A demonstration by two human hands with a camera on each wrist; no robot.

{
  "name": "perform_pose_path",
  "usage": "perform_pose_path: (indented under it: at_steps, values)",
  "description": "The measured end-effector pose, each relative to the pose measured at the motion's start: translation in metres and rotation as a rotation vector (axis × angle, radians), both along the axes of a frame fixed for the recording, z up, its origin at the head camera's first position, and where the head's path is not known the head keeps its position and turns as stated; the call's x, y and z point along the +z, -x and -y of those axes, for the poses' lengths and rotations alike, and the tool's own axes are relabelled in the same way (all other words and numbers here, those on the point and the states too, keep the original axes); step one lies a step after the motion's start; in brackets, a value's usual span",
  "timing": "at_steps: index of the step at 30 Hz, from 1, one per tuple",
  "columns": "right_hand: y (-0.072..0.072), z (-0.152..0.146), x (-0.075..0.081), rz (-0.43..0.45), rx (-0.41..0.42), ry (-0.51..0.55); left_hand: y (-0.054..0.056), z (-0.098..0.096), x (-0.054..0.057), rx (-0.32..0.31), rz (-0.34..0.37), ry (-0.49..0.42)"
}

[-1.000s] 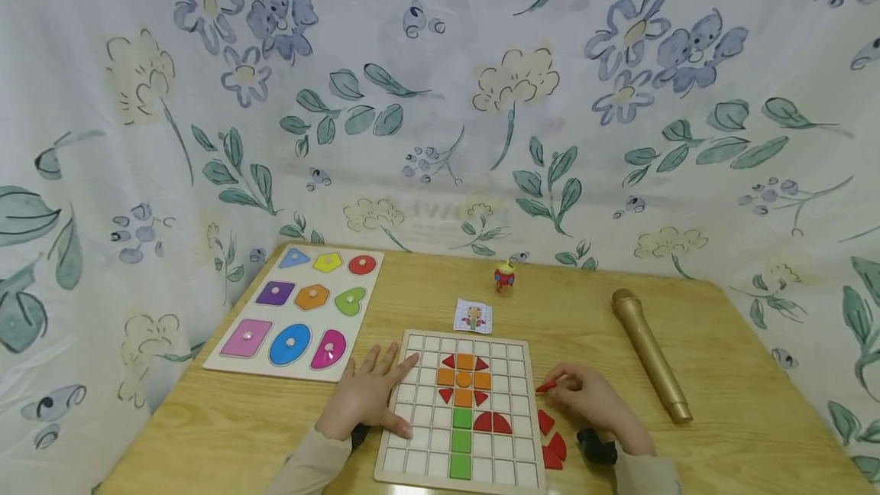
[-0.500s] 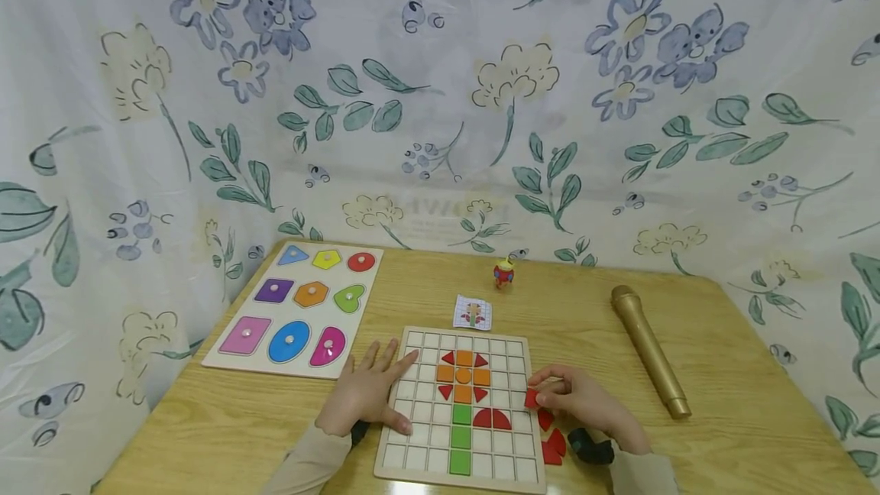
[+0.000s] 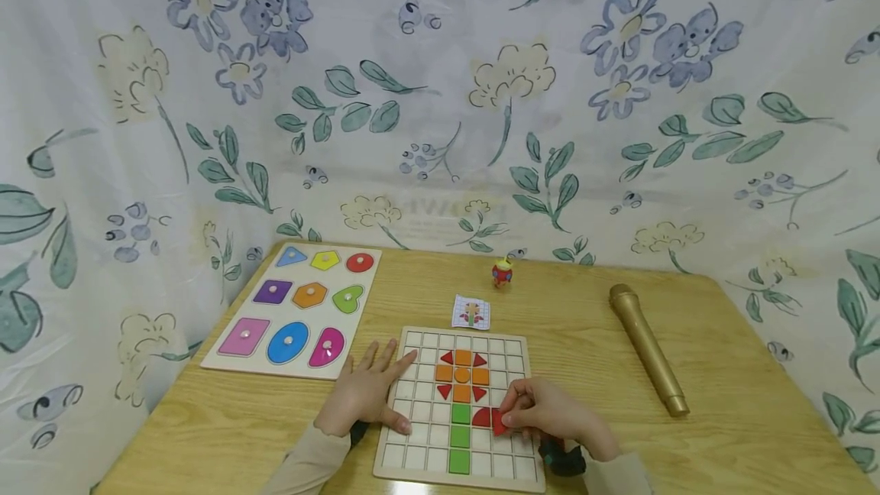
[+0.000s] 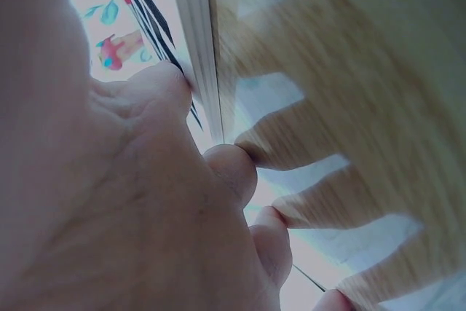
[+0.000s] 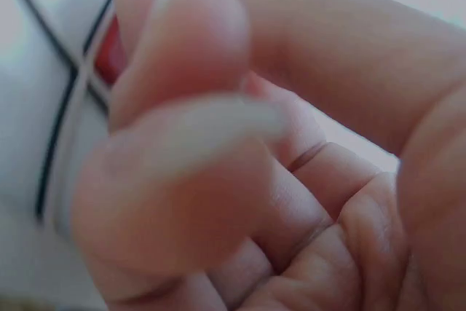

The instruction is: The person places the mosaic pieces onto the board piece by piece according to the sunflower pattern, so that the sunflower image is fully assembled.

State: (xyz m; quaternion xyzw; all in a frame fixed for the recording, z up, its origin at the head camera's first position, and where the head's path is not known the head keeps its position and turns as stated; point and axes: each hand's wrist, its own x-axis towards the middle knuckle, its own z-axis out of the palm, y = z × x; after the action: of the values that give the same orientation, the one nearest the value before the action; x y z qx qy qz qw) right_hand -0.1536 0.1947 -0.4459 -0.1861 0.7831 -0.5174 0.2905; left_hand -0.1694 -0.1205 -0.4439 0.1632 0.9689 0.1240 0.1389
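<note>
My left hand [image 3: 364, 396] lies spread with straight fingers over the left edge of the wooden grid board [image 3: 422, 458]; its thumb rests on the squares. In the left wrist view its fingertips reach the tabletop beside the board's edge. My right hand [image 3: 550, 415] pinches a flat red tile [image 3: 498, 422] between thumb and curled fingers, low over the right half of the board. That tile overlaps a red quarter-round tile [image 3: 483, 417] next to the green stem. Orange squares, an orange disc [image 3: 462, 375], red triangles and green squares [image 3: 460, 438] form a flower in the grid.
Behind the board lie a small pattern card [image 3: 471, 312] and a toy figure [image 3: 502, 273]. A shape puzzle with knobs [image 3: 234, 363] lies at the left, a gold microphone [image 3: 648, 350] at the right. Loose red tiles right of the board are mostly hidden by my right hand.
My right hand has carried the red tile from the table right of the board leftward to the squares near the green stem. My left hand has stayed in place.
</note>
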Motion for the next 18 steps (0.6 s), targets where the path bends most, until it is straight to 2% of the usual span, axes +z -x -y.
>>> perform_pose_path:
  at_steps: [9, 18]
  values:
    - [-0.009, 0.021, -0.002, 0.015, -0.032, -0.023, 0.001, -0.001, 0.0, -0.003, 0.005, 0.007]
    - [-0.011, 0.035, -0.002, -0.026, -0.073, -0.079, 0.0, -0.001, 0.0, 0.003, 0.004, 0.004]
